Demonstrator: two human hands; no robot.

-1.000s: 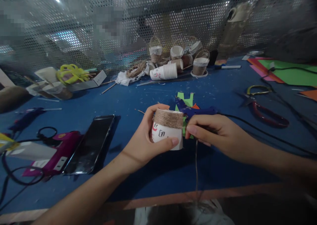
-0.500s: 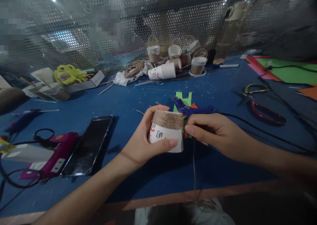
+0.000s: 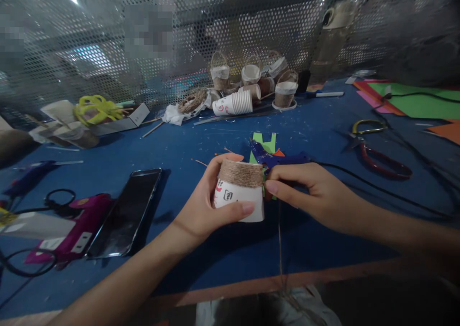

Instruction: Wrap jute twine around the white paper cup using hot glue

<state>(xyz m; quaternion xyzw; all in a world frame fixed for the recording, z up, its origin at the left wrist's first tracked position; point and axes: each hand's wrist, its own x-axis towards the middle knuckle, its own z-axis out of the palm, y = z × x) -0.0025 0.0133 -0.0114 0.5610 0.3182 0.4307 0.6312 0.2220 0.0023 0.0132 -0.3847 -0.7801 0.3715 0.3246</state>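
Nearest, a thin strand of twine (image 3: 280, 249) hangs below the right hand (image 3: 312, 192) and passes over the near edge of the desk (image 3: 179, 146). The paper cup (image 3: 247, 212) is between the hands, its upper part wrapped in a band of twine; below that are red and black marks, one a boxed character too small to read. The left hand (image 3: 204, 206) grips the cup, thumb across its front and fingers around the far side. The right hand's thumb and forefinger are pinched together on the twine at the cup's side. Left of the left hand lie a black phone (image 3: 125, 216) and a magenta device (image 3: 86, 220) with a white label. Just beyond the right hand, a blue glue gun (image 3: 283, 160) lies over green paper (image 3: 268, 145), partly hidden by the fingers, its cable running out to the right. Scissors (image 3: 384, 161) with red and yellow handles lie open beyond the right forearm. Farther off are stacked paper cups (image 3: 235, 103), a twine coil (image 3: 193, 100), small twine-wrapped baskets (image 3: 285, 96), a marker (image 3: 325, 95) and a bottle (image 3: 332, 43), before a perforated panel (image 3: 187, 34).
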